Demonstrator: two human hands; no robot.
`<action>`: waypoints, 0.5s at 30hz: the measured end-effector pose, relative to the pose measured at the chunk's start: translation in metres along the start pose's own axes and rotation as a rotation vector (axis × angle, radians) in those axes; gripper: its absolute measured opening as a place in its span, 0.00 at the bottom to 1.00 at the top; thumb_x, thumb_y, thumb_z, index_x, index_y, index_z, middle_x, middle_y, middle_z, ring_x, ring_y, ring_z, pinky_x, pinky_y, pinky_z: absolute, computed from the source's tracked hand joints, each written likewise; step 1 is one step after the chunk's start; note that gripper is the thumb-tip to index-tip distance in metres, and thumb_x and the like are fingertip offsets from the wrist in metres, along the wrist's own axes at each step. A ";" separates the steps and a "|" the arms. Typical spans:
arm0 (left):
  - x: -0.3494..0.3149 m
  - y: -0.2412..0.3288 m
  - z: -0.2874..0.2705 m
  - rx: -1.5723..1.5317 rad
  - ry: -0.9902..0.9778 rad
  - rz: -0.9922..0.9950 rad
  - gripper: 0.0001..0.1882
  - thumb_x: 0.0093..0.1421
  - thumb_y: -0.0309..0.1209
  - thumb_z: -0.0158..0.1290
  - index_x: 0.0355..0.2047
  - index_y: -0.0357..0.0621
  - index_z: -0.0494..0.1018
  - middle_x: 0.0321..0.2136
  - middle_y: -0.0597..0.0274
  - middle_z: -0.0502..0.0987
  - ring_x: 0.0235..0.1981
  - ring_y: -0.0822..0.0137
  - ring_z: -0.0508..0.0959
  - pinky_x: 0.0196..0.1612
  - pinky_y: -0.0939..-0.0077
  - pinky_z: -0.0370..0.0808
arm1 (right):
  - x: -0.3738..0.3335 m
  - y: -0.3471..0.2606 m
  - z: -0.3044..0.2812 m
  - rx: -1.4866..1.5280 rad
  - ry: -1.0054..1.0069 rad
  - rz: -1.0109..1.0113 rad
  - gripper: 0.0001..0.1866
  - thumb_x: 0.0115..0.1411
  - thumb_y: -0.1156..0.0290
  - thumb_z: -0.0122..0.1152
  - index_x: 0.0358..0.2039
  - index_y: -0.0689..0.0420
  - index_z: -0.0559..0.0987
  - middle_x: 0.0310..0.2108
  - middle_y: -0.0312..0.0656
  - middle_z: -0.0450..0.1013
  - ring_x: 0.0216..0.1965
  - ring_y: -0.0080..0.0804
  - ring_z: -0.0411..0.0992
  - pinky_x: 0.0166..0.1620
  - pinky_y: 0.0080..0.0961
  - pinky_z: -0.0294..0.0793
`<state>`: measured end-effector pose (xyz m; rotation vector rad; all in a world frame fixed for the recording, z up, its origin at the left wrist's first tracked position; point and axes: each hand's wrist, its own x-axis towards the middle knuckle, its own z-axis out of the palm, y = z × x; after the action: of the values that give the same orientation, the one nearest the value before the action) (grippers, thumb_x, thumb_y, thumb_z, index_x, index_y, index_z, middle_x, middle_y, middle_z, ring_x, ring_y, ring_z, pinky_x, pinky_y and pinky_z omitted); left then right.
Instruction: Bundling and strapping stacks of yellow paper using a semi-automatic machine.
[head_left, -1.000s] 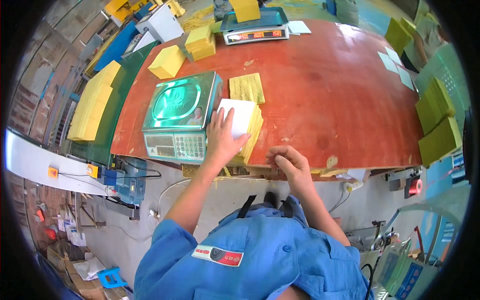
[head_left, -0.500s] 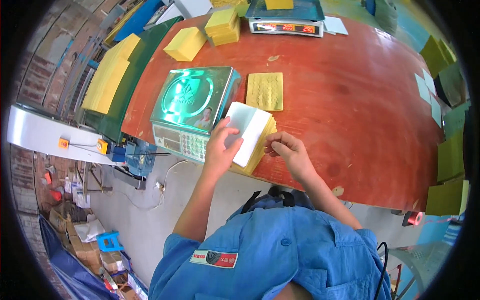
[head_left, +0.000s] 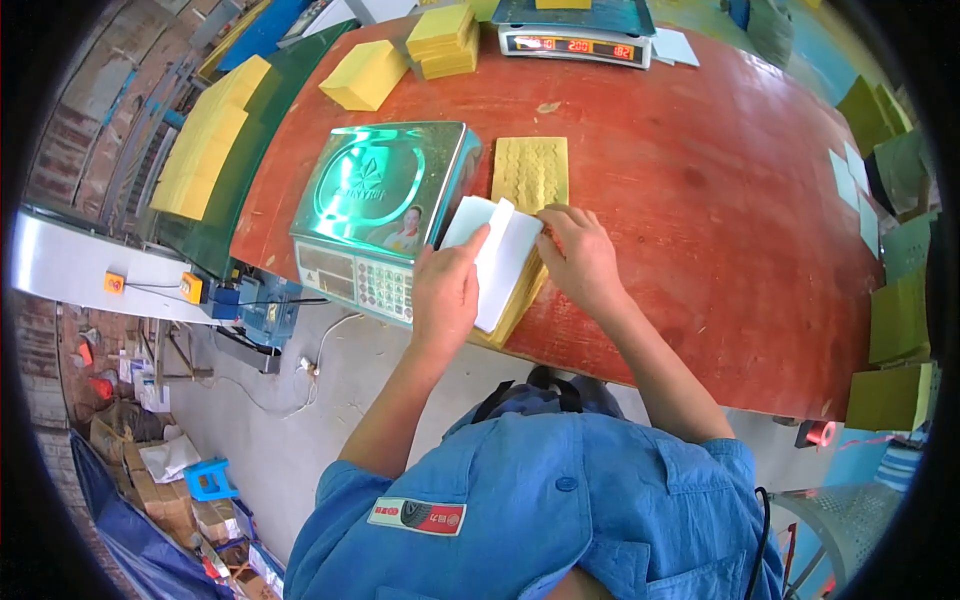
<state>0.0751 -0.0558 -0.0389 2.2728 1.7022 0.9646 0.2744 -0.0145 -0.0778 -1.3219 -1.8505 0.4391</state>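
Note:
A stack of yellow sheets (head_left: 519, 312) lies at the table's near edge with white paper (head_left: 505, 272) on top. A narrow white flap (head_left: 497, 222) stands raised across the paper's far part. My left hand (head_left: 446, 298) rests on the paper's left side, its index finger stretched out to the flap and holding nothing visible. My right hand (head_left: 582, 258) is closed at the paper's far right corner, fingertips bent onto the edge. What lies under those fingertips is partly hidden. Just beyond the stack sits a yellow piece with wavy ridges (head_left: 530, 172).
A weighing scale with a shiny plate (head_left: 375, 190) stands close left of the stack. Another scale (head_left: 575, 42) is at the far edge. Yellow stacks (head_left: 364, 76) stand far left; more (head_left: 203, 140) lie on a green surface (head_left: 262, 125). Pale sheets (head_left: 846, 180) lie at the right edge.
My right hand has moved up from the stack's right side to the paper's far corner. My left index finger has straightened over the paper, and a white flap now stands up there.

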 end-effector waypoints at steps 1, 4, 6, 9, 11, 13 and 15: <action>-0.001 -0.001 -0.003 0.218 -0.022 0.189 0.13 0.55 0.21 0.55 0.42 0.43 0.77 0.34 0.58 0.77 0.40 0.57 0.77 0.47 0.66 0.73 | -0.001 -0.002 0.002 -0.005 -0.001 0.003 0.15 0.56 0.73 0.59 0.45 0.61 0.77 0.45 0.48 0.74 0.48 0.48 0.70 0.52 0.40 0.70; -0.002 -0.009 -0.003 0.181 -0.118 0.226 0.16 0.54 0.26 0.58 0.45 0.44 0.76 0.34 0.57 0.76 0.38 0.54 0.76 0.44 0.64 0.73 | -0.005 -0.008 0.007 0.048 0.017 0.026 0.15 0.56 0.74 0.58 0.44 0.61 0.77 0.46 0.48 0.74 0.49 0.48 0.70 0.52 0.40 0.70; 0.000 -0.007 -0.004 0.125 -0.111 0.214 0.17 0.52 0.28 0.60 0.44 0.45 0.76 0.35 0.57 0.75 0.38 0.54 0.76 0.44 0.63 0.73 | -0.007 -0.012 0.008 0.009 0.112 -0.018 0.15 0.54 0.76 0.58 0.43 0.62 0.78 0.46 0.48 0.74 0.49 0.48 0.70 0.52 0.41 0.70; 0.002 0.003 -0.005 0.074 -0.117 0.168 0.20 0.47 0.31 0.65 0.42 0.45 0.76 0.38 0.56 0.74 0.40 0.54 0.75 0.44 0.62 0.72 | -0.008 -0.016 0.008 0.035 0.182 -0.069 0.15 0.53 0.79 0.56 0.43 0.61 0.78 0.46 0.46 0.75 0.48 0.48 0.71 0.51 0.41 0.71; 0.004 0.007 -0.006 0.079 -0.126 0.140 0.22 0.45 0.33 0.67 0.41 0.45 0.75 0.39 0.56 0.74 0.41 0.53 0.75 0.44 0.62 0.72 | -0.006 -0.021 0.006 0.103 0.153 -0.034 0.16 0.53 0.80 0.55 0.44 0.60 0.78 0.46 0.47 0.75 0.48 0.48 0.71 0.50 0.39 0.72; 0.006 0.009 -0.005 0.113 -0.162 0.094 0.25 0.40 0.34 0.70 0.40 0.44 0.73 0.40 0.56 0.73 0.42 0.53 0.74 0.45 0.61 0.72 | -0.004 -0.023 0.007 0.171 0.123 0.002 0.17 0.53 0.81 0.55 0.45 0.59 0.78 0.46 0.48 0.75 0.49 0.47 0.72 0.50 0.37 0.73; 0.005 0.006 -0.003 0.119 -0.180 0.073 0.26 0.40 0.34 0.70 0.40 0.43 0.73 0.40 0.56 0.74 0.42 0.53 0.74 0.45 0.60 0.71 | -0.001 -0.024 0.010 0.239 0.087 0.064 0.17 0.54 0.81 0.52 0.44 0.60 0.79 0.44 0.48 0.76 0.48 0.46 0.72 0.50 0.35 0.72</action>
<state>0.0789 -0.0536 -0.0319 2.4279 1.6528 0.6634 0.2518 -0.0230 -0.0681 -1.2206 -1.6318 0.6068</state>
